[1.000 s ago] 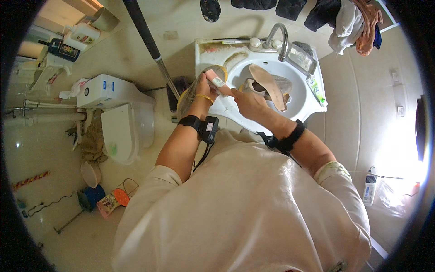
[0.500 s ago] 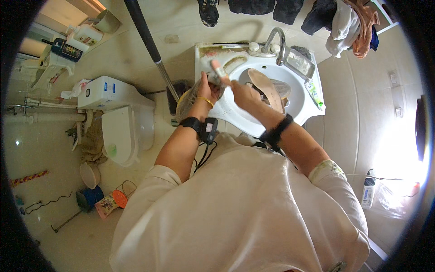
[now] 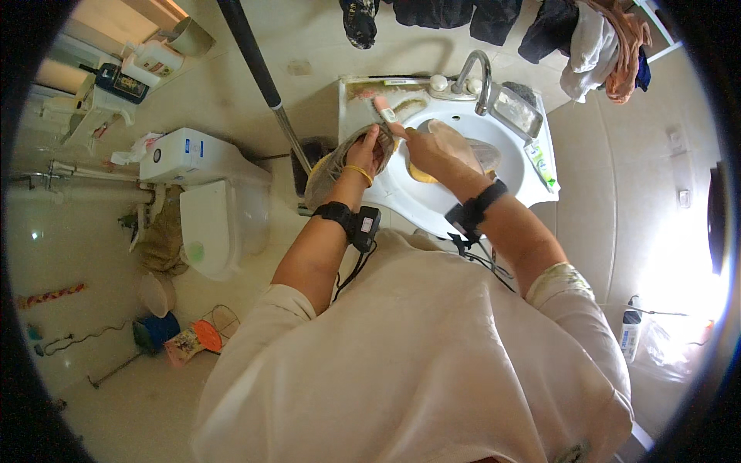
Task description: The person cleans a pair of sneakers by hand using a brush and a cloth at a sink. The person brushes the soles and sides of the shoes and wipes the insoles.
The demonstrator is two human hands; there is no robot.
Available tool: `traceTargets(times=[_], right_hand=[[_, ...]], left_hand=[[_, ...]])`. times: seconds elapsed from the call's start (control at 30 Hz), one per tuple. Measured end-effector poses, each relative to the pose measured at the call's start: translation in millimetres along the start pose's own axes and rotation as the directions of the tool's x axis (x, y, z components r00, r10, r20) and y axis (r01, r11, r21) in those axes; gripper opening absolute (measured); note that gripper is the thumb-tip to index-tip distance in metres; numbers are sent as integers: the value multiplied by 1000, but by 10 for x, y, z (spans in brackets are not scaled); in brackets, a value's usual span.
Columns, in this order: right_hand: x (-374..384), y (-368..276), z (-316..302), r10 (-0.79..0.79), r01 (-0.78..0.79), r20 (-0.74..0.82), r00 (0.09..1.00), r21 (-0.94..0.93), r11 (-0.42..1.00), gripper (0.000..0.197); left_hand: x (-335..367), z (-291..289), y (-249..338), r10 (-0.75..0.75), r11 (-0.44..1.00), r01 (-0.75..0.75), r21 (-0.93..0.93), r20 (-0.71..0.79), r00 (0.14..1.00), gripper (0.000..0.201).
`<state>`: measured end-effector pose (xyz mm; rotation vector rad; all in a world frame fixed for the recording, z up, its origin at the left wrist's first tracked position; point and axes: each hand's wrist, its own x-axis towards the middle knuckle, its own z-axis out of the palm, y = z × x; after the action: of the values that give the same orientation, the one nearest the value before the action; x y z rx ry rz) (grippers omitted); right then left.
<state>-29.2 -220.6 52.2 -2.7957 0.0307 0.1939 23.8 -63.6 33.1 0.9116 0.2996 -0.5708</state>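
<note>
At the left edge of the sink, my left hand grips a grey mesh shoe with some yellow along its edge. My right hand is closed around the pinkish handle of a scrub brush, whose head is above the shoe's near-hand end; whether the bristles touch it I cannot tell. In the white basin, partly behind my right hand, lie a pale insole and what looks like another grey shoe with a yellow edge.
A chrome faucet arches over the sink. Beside it sit a soap tray and a green-white tube. A long black-handled pole leans left of the sink, near the toilet. Dark socks hang above.
The brush has shifted slightly right and down, and shows less blur. My right forearm has moved a little right. The left hand still holds the shoe, whose mesh shows more now.
</note>
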Motion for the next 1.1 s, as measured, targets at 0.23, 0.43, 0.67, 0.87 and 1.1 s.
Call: traceTargets(times=[0.23, 0.43, 0.67, 0.87, 1.1], right_hand=[[-931, -103, -566, -172, 177, -46, 984, 180, 968, 24], [-415, -247, -867, -97, 107, 275, 957, -20, 994, 33], [-1315, 368, -990, -105, -63, 298, 949, 504, 861, 32], [-1612, 313, -1066, 28, -201, 320, 947, 524, 827, 29], [-1129, -147, -761, -180, 114, 139, 974, 387, 915, 21]], left_hand=[[-200, -134, -85, 75, 772, -107, 626, 78, 994, 30], [-330, -97, -26, 13, 640, -143, 755, 175, 984, 33], [-707, -228, 71, 161, 289, -97, 952, 51, 986, 47], [-786, -428, -185, 415, 223, -292, 930, 181, 892, 39], [-844, -439, -198, 417, 269, -338, 902, 207, 885, 32]])
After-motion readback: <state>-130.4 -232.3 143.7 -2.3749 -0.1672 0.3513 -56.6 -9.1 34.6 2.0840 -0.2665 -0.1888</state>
